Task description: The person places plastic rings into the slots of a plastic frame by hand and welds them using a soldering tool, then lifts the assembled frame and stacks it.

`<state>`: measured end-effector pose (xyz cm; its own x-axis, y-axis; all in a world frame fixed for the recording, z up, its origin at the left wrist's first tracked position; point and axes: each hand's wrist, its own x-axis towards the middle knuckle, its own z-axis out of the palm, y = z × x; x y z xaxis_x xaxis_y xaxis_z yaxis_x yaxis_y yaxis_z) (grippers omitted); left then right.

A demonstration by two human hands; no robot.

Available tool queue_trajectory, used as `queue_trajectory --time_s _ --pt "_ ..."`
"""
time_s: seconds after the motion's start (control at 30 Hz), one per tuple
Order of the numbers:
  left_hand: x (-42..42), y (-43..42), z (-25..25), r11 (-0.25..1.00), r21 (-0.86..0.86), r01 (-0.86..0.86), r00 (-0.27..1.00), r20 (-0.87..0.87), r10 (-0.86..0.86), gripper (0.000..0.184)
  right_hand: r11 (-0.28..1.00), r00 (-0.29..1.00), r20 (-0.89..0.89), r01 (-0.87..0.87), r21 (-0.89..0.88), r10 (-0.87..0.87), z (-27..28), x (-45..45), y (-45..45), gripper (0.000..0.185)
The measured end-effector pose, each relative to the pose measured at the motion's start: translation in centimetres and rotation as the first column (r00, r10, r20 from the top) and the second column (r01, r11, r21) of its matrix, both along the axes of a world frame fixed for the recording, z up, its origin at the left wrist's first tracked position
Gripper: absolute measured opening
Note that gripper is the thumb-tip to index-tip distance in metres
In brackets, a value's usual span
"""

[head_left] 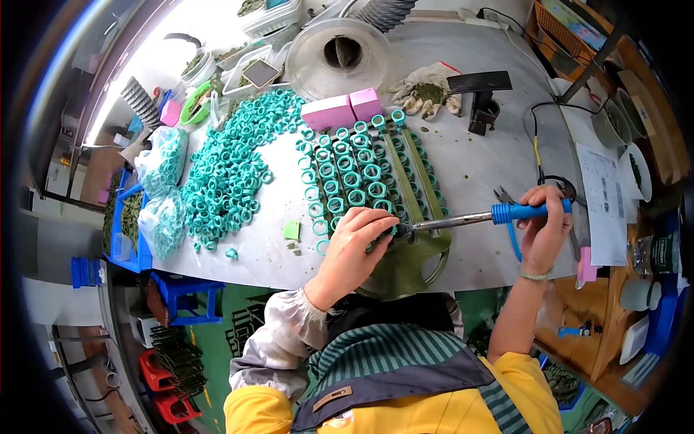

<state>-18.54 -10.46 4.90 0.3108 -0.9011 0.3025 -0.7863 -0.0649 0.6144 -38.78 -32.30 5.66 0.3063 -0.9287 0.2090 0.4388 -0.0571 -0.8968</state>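
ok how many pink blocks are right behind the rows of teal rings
2: a longer pink block on the left and a shorter pink block at its right end; more may be hidden behind them.

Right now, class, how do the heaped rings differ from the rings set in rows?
The heaped rings lie jumbled, facing various ways; the row rings sit in lines. The heaped rings lie apart from the left hand; some row rings lie beside it. Both are teal with open centres.
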Motion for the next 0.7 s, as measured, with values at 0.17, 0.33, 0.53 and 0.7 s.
queue_trajectory --time_s 0.17,0.33,0.53,0.7 --pt "0.0 0.0 0.2 0.999 0.029 0.013 1.000 0.025 -0.014 0.032 0.997 0.997 -0.028 0.077 -0.028 -0.078 1.0 -1.3 -0.7 0.027" --pt "1.2 1.3 1.4 0.997 -0.044 -0.065 0.996 -0.069 0.062 0.027 0.991 0.988 -0.081 0.135 0.009 -0.134 0.6 -3.0 -2.3 0.030" --pt "13.9 15.3 -2.0 0.690 0.015 -0.723 0.656 0.329 0.680 0.015 0.974 0.970 -0.105 0.224 0.016 -0.221 1.6 -2.5 -2.4 0.031" --pt "16.5 22.6 -4.2 0.412 0.203 -0.889 0.456 0.491 0.742 0.030 0.978 0.975 -0.080 0.209 0.000 -0.208 1.6 -2.2 -3.2 0.031"
